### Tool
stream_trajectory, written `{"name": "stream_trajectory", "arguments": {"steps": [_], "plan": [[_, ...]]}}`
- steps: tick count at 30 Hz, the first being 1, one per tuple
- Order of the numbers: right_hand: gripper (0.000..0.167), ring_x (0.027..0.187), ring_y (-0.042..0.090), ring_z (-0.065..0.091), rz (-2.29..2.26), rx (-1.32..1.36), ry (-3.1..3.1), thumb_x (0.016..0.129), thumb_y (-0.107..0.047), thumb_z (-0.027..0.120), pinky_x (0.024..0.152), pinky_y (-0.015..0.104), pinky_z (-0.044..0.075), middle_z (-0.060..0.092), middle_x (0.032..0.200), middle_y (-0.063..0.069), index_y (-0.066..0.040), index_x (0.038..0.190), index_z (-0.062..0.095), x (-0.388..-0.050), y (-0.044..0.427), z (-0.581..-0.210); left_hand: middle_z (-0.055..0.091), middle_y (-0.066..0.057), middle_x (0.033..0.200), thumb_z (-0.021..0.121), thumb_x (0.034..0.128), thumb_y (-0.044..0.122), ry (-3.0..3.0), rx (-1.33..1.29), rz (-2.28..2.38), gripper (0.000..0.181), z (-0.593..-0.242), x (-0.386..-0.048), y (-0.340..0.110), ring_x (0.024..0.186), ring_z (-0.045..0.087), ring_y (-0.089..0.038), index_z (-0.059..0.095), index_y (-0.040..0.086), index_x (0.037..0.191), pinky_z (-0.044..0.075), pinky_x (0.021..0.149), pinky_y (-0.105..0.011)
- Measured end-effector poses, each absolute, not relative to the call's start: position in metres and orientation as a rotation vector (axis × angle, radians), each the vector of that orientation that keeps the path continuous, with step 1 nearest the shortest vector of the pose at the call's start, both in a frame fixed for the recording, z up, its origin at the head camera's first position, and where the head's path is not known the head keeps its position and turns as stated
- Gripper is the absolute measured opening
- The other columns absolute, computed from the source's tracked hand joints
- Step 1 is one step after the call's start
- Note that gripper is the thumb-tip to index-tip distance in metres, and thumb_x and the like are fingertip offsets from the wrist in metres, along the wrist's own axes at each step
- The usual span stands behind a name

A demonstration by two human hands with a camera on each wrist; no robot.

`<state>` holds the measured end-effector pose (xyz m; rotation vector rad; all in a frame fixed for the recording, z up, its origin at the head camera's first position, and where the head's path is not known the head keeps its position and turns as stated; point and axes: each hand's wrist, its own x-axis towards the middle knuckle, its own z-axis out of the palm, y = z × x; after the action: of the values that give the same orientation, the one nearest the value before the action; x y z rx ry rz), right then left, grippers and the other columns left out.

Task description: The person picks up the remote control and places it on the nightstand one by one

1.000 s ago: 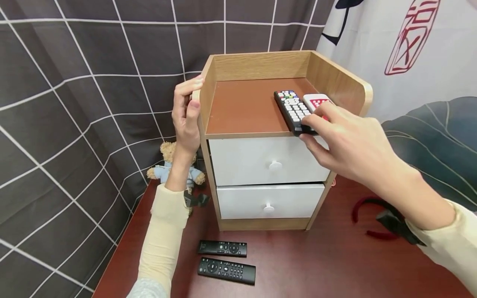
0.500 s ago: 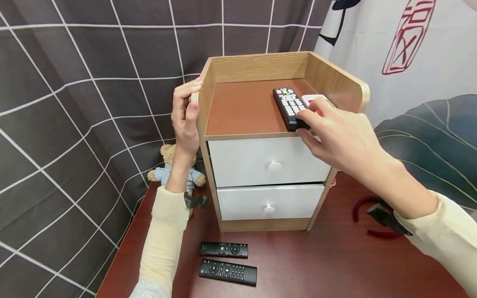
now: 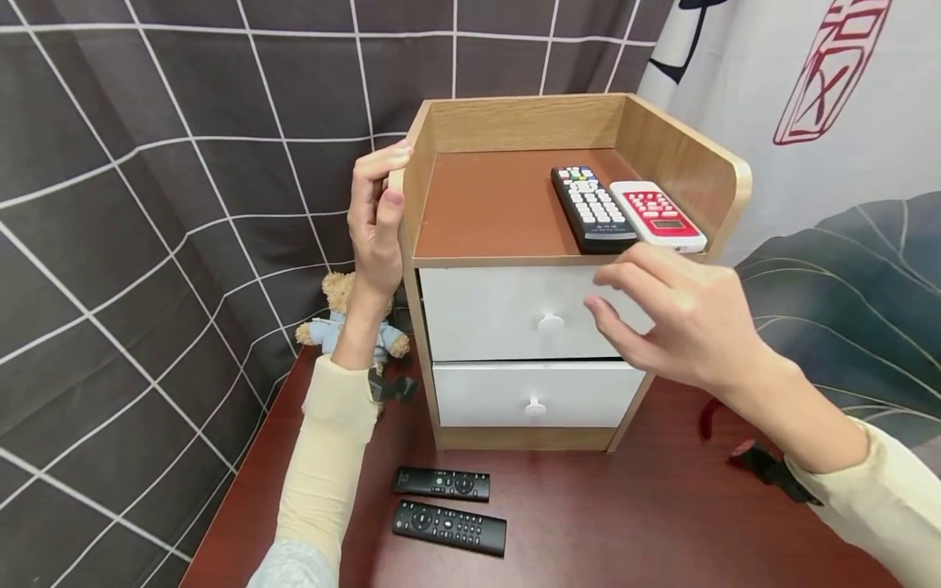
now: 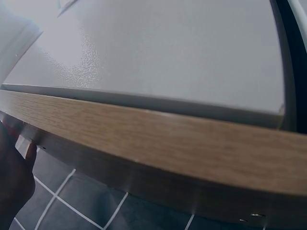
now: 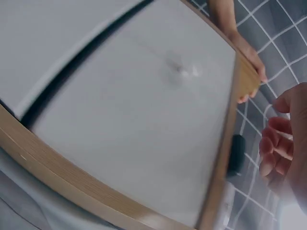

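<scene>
A wooden cabinet (image 3: 529, 131) with two white drawers stands on the table. My left hand (image 3: 376, 220) grips the upper part of its left side panel, thumb at the front edge and fingers on the outer side. On the brown top lie a black remote control (image 3: 591, 208) with white buttons and, beside it on the right, a white-and-red remote control (image 3: 657, 214). My right hand (image 3: 676, 318) hovers before the upper drawer (image 3: 485, 310), just below the remotes, fingers loosely bent and holding nothing. In the right wrist view, that hand (image 5: 288, 139) is apart from the cabinet.
Two black remote controls, one (image 3: 441, 483) behind the other (image 3: 449, 528), lie on the red-brown table (image 3: 588, 523) in front of the cabinet. A teddy bear (image 3: 340, 294) sits behind my left forearm. A dark red curved object (image 3: 707, 418) lies at right, partly hidden. Checked cloth (image 3: 184, 204) hangs behind.
My right hand has let go of the black remote and drawn back and down, leaving both upper remotes lying side by side. The left hand keeps its hold on the side panel.
</scene>
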<state>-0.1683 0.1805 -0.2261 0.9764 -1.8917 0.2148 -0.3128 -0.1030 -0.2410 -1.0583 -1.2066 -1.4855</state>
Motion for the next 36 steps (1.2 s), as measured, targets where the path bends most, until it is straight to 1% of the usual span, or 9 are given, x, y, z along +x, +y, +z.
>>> {"name": "stream_trajectory", "arguments": {"steps": [2,6,11,16,22,25,29,33,36], "plan": [[0.03,0.062,0.017,0.058,0.211,1.018,-1.877,0.094,-0.031,0.053,0.044,0.033,0.042,0.063,0.077,0.002,-0.008,0.086,0.07,-0.169,0.18,-0.235,0.056,-0.032,0.121,0.048,0.0947,0.027,-1.205,-1.057,-1.482,0.049,-0.241,-0.313,-0.103,0.126,0.054,-0.038,0.052,-0.018,0.112,0.039,0.113,-0.049],[0.026,0.063,0.014,0.057,0.206,1.104,-1.888,0.094,-0.028,0.053,0.047,0.03,0.047,0.061,0.075,-0.002,-0.011,0.085,0.069,-0.171,0.179,-0.259,0.057,-0.032,0.12,0.048,0.0944,0.027,-1.2,-1.052,-1.477,0.049,-0.241,-0.314,-0.104,0.125,0.054,-0.038,0.052,-0.019,0.111,0.04,0.112,-0.049],[0.025,0.064,0.01,0.057,0.248,1.217,-1.92,0.097,-0.029,0.052,0.049,0.028,0.049,0.059,0.076,-0.006,-0.014,0.087,0.068,-0.178,0.177,-0.291,0.057,-0.029,0.121,0.048,0.094,0.027,-1.191,-1.05,-1.482,0.048,-0.241,-0.314,-0.103,0.125,0.055,-0.035,0.052,-0.019,0.111,0.04,0.112,-0.047],[0.027,0.063,0.005,0.053,0.305,1.339,-1.965,0.099,-0.033,0.051,0.049,0.018,0.046,0.059,0.079,-0.008,-0.014,0.09,0.068,-0.182,0.169,-0.334,0.059,-0.025,0.122,0.049,0.0952,0.029,-1.198,-1.065,-1.484,0.05,-0.24,-0.314,-0.102,0.124,0.055,-0.034,0.052,-0.018,0.111,0.04,0.112,-0.05],[0.021,0.064,-0.002,0.046,0.295,1.472,-2.089,0.098,-0.035,0.056,0.052,0.004,0.035,0.056,0.079,-0.011,-0.018,0.091,0.065,-0.178,0.151,-0.411,0.06,-0.023,0.121,0.051,0.0957,0.035,-1.207,-1.042,-1.472,0.055,-0.241,-0.315,-0.106,0.123,0.056,-0.033,0.053,-0.018,0.11,0.041,0.111,-0.048],[0.02,0.067,-0.001,0.05,0.335,1.486,-2.128,0.095,-0.036,0.06,0.056,0.004,0.04,0.058,0.084,-0.011,-0.017,0.097,0.066,-0.175,0.143,-0.447,0.06,-0.022,0.121,0.052,0.0956,0.036,-1.202,-1.041,-1.482,0.057,-0.241,-0.314,-0.106,0.123,0.056,-0.032,0.052,-0.018,0.111,0.041,0.111,-0.046],[0.027,0.075,0.001,0.054,0.398,1.479,-2.212,0.091,-0.039,0.066,0.062,0.01,0.047,0.061,0.089,-0.009,-0.015,0.102,0.067,-0.167,0.134,-0.489,0.059,-0.023,0.12,0.052,0.0954,0.036,-1.19,-1.049,-1.491,0.057,-0.241,-0.315,-0.104,0.122,0.056,-0.031,0.052,-0.019,0.111,0.041,0.111,-0.045],[0.037,0.08,0.002,0.054,0.411,1.487,-2.32,0.088,-0.047,0.069,0.068,0.015,0.049,0.061,0.092,-0.01,-0.015,0.107,0.067,-0.157,0.13,-0.515,0.059,-0.025,0.121,0.051,0.0962,0.037,-1.195,-1.049,-1.488,0.058,-0.242,-0.316,-0.102,0.123,0.056,-0.03,0.051,-0.019,0.111,0.041,0.111,-0.044],[0.047,0.085,0.001,0.054,0.373,1.494,-2.392,0.088,-0.056,0.065,0.071,0.016,0.049,0.06,0.098,-0.011,-0.017,0.115,0.064,-0.15,0.125,-0.526,0.059,-0.025,0.121,0.051,0.0961,0.038,-1.199,-1.041,-1.488,0.059,-0.243,-0.316,-0.102,0.123,0.056,-0.03,0.051,-0.019,0.111,0.041,0.111,-0.044]]}}
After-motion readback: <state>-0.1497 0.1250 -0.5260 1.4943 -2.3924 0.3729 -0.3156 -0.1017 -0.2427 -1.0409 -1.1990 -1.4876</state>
